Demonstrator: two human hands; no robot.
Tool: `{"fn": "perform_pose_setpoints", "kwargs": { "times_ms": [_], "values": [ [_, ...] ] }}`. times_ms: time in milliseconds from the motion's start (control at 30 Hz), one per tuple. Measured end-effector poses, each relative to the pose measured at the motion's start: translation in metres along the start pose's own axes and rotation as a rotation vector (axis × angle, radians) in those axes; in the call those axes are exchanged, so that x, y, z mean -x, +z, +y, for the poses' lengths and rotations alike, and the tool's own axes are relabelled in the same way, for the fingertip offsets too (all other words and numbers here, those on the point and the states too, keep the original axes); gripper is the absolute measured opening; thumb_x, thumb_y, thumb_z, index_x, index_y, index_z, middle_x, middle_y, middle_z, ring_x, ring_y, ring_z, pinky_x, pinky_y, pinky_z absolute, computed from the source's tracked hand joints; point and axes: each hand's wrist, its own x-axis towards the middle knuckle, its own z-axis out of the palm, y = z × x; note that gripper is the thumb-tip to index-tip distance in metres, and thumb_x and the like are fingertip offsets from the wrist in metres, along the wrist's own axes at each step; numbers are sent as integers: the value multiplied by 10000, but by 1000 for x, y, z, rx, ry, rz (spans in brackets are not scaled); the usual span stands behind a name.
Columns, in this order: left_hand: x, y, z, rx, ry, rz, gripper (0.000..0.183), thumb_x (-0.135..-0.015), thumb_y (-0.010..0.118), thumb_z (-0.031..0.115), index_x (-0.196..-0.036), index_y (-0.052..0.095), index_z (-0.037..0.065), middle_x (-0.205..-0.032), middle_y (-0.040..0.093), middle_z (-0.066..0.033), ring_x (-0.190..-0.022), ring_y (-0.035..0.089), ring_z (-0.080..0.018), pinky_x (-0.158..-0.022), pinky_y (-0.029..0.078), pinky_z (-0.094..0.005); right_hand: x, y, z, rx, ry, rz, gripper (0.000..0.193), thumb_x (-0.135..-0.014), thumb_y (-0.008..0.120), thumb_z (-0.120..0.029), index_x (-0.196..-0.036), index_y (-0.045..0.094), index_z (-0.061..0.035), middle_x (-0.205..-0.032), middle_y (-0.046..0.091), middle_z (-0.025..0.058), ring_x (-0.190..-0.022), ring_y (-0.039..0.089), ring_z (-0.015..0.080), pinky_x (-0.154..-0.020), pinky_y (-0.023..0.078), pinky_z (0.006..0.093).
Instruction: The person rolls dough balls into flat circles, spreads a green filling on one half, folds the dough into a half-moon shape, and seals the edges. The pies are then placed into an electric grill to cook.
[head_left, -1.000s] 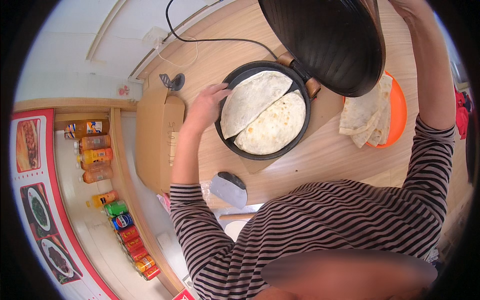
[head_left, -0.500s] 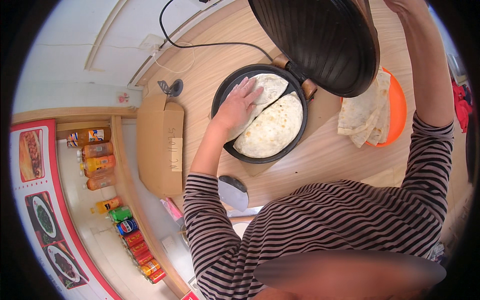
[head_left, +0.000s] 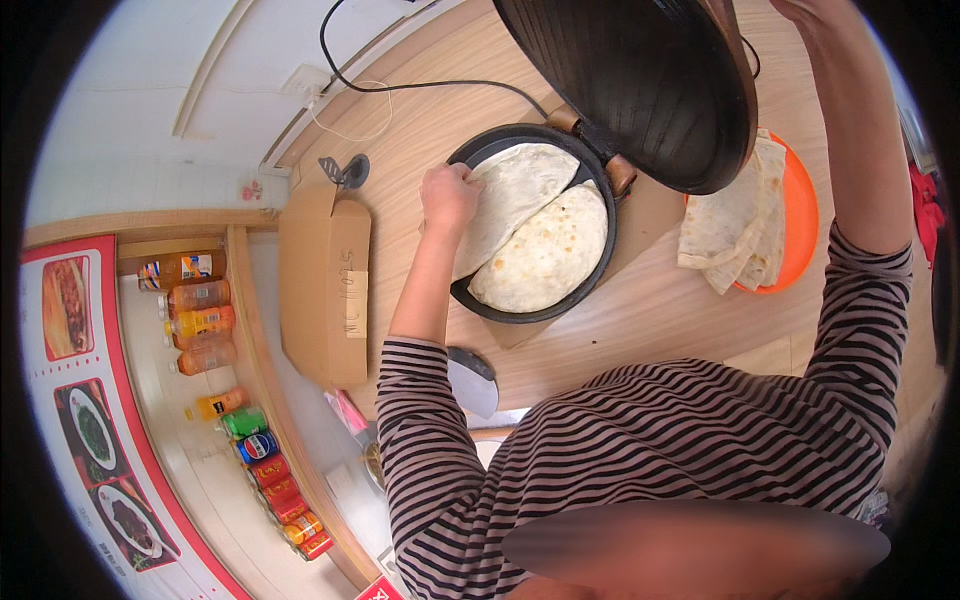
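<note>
In the round black pan of an open electric griddle lie two half-moon stuffed flatbreads, straight sides facing. The plain pale flatbread is on the left; the flatbread with brown spots is on the right. My left hand is closed at the pale flatbread's outer left edge, its fingertips partly hidden under the curled fingers. The black ribbed lid stands raised behind the pan. My right hand is reached out beyond the lid at the top edge of view, its fingers cut off.
Right of the pan, folded flatbreads rest on an orange plate. A scraper lies near my left forearm. On the left are a cardboard piece, a black slotted utensil and a shelf of bottles and cans. A black cable runs behind.
My left hand has gone from lying spread on the pale flatbread to closed at its outer left edge. The right arm stays raised in nearly the same place.
</note>
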Motion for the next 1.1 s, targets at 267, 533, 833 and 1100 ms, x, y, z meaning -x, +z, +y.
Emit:
{"fn": "perform_pose_setpoints", "kwargs": {
  "times_ms": [267, 533, 833, 1100],
  "values": [
    [6, 5, 6, -142, 136, 352, 344, -809, 757, 207, -1137, 716, 113, -1217, 626, -131, -1114, 560, -342, -968, 449, -481, -1, 5, 21, -103, -254, 24, 218, -823, 702, -206, -826, 713, 11, -709, 593, 5, -669, 535, 97, -602, 407, 260],
    [30, 26, -3, 4, 567, -86, 622, -944, 633, 345, -1522, 420, 260, -1623, 305, -97, -1503, 226, -371, -1202, 180, -578, 0, -1, 18, -141, -256, -15, 224, -822, 709, -213, -820, 712, 11, -703, 591, 10, -656, 529, 106, -593, 406, 263],
    [37, 22, -9, 162, 370, -224, 601, -1038, 462, 469, -1557, 365, 183, -1656, 202, -166, -1540, 140, -356, -1209, 104, -572, 8, 8, -1, -79, -254, 15, 267, -860, 691, -239, -793, 696, 20, -689, 572, 4, -631, 513, 99, -578, 397, 266],
    [76, -67, -50, 503, -282, 63, 383, -1051, 483, 316, -1236, 666, 35, -1159, 709, -161, -1099, 664, -298, -978, 496, -402, 5, 35, -46, -349, -44, -279, 247, -878, 685, -245, -754, 695, -31, -649, 625, 19, -581, 537, 93, -534, 406, 252]
  ]
}}
